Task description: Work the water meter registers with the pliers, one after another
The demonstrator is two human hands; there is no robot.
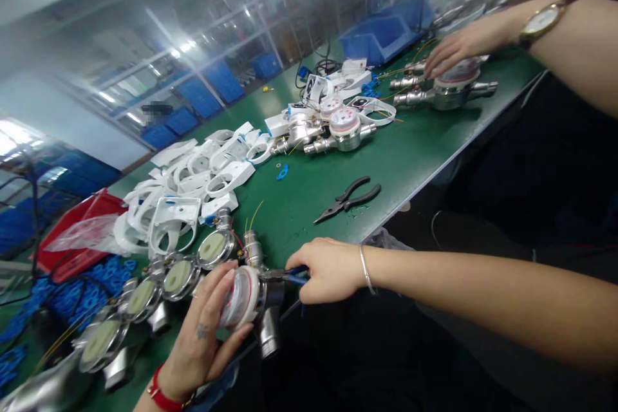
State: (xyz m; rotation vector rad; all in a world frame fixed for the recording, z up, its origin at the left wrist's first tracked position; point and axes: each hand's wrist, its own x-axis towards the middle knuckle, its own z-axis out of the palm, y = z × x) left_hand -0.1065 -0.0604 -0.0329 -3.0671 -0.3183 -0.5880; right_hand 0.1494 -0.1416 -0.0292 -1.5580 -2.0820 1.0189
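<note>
My left hand grips a metal water meter with a clear round face, tilted on its side at the near edge of the green table. My right hand is closed on a blue-handled tool whose tip touches the meter's body. Red and yellow wires stick up from the meter. A row of similar meters with pale round faces lies just left of it.
Black pliers lie mid-table. A heap of white plastic brackets sits behind the meters, more meters farther back. A red tray and blue rings are at left. Another person's hand with a wristwatch rests on a meter.
</note>
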